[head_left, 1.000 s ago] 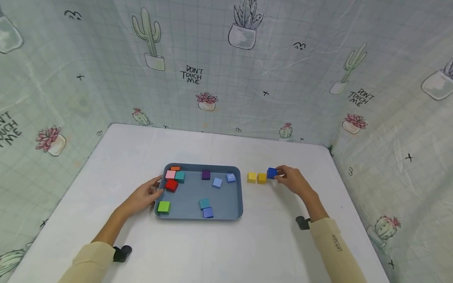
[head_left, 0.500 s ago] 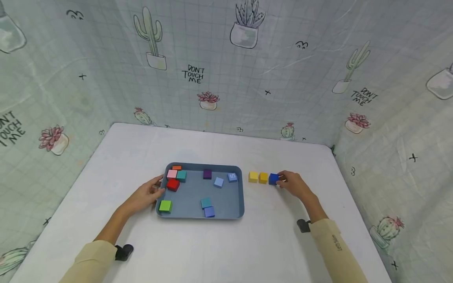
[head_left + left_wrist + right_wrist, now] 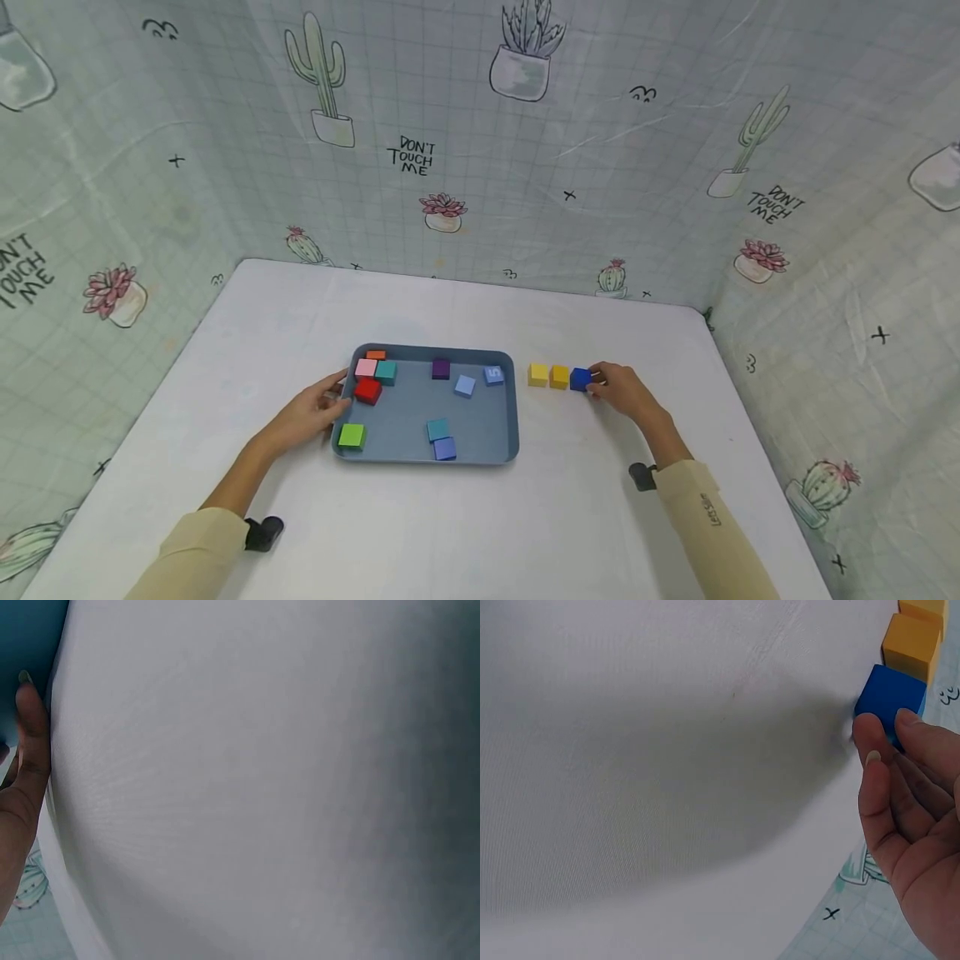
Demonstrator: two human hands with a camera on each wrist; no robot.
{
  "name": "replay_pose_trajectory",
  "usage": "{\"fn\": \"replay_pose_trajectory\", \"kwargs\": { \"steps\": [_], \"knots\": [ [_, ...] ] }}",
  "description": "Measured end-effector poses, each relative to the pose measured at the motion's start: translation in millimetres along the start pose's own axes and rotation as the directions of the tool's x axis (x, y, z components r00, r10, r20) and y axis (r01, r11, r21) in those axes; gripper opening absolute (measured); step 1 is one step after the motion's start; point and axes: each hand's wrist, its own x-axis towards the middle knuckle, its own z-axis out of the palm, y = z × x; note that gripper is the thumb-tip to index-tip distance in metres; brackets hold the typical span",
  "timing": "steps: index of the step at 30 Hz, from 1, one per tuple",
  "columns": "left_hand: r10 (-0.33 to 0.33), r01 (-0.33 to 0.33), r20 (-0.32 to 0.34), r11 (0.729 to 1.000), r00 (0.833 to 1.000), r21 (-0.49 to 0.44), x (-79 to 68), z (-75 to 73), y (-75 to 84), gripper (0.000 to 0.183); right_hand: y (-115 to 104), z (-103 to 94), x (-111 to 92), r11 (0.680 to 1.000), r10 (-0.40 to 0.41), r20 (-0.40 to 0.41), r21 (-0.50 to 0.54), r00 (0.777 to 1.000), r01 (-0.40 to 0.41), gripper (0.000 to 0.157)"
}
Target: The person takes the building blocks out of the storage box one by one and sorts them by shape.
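On the white table a blue-grey tray (image 3: 420, 463) holds several coloured cubes. My left hand (image 3: 303, 419) grips the tray's left side, thumb over the rim and fingers along the outer wall; the left wrist view catches only part of this hand (image 3: 24, 765) beside the tray (image 3: 30, 637). Right of the tray, my right hand (image 3: 626, 392) pinches a dark blue cube (image 3: 580, 380) at the end of a short row. Beside it stand an orange-yellow cube (image 3: 558, 377) and a paler yellow cube (image 3: 537, 374). The right wrist view has thumb and fingertips at the blue cube's (image 3: 889, 694) near side.
Inside the tray, a red cube (image 3: 367, 391), a pink cube (image 3: 366, 368) and a teal cube (image 3: 386, 372) cluster at the left. A green cube (image 3: 352, 436) sits in the near left corner, a purple cube (image 3: 441, 369) at the back. Printed cloth walls surround the table.
My right hand has brought the blue cube down into line beside the orange-yellow cube, then stayed there. The left hand keeps its place on the tray.
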Motion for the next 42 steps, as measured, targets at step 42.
{"fn": "replay_pose_trajectory", "kwargs": {
  "steps": [42],
  "knots": [
    [0.009, -0.009, -0.006, 1.0, 1.0, 0.015, 0.5, 1.0, -4.0, 0.063, -78, 6.2, 5, 0.976, -0.218, -0.093, -0.011, 0.972, 0.218, 0.051]
  ]
}}
